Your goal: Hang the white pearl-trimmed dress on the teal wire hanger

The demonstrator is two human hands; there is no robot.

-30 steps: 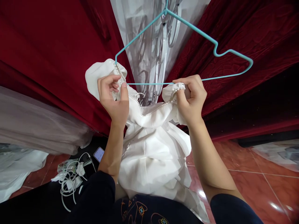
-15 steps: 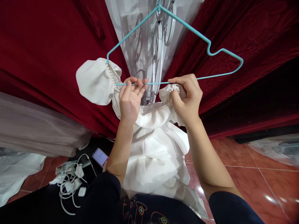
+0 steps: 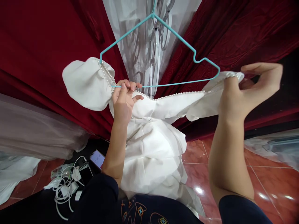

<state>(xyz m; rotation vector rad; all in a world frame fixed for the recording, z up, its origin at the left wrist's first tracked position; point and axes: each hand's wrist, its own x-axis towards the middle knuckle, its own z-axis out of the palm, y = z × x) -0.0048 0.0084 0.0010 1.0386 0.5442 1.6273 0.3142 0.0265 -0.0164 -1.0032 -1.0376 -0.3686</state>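
Note:
A turquoise hanger [image 3: 175,33] hangs in front of me. Its left end passes through the pearl-edged opening of a puffy sleeve on a white dress [image 3: 149,168]. My left hand [image 3: 125,98] pinches the hanger's bottom bar near that sleeve. Out to the right, my right hand [image 3: 247,90] grips the pearl-trimmed edge of the other sleeve, stretched past the hanger's right end. The pearl neckline runs slanting between both sides, below the bar. The skirt hangs in folds down toward my lap.
Dark red curtains [image 3: 46,46] flank a sheer white drape [image 3: 128,31] with white ornate metalwork. At lower left, a black surface holds a lit phone [image 3: 97,158], tangled white cables [image 3: 67,189] and a small white case [image 3: 78,195]. Red tiles [image 3: 196,177] cover the floor.
My right hand has left the bar and moved far right, drawing the sleeve edge outward and stretching the neckline. The hanger has shifted slightly left. My left hand stays on the bar.

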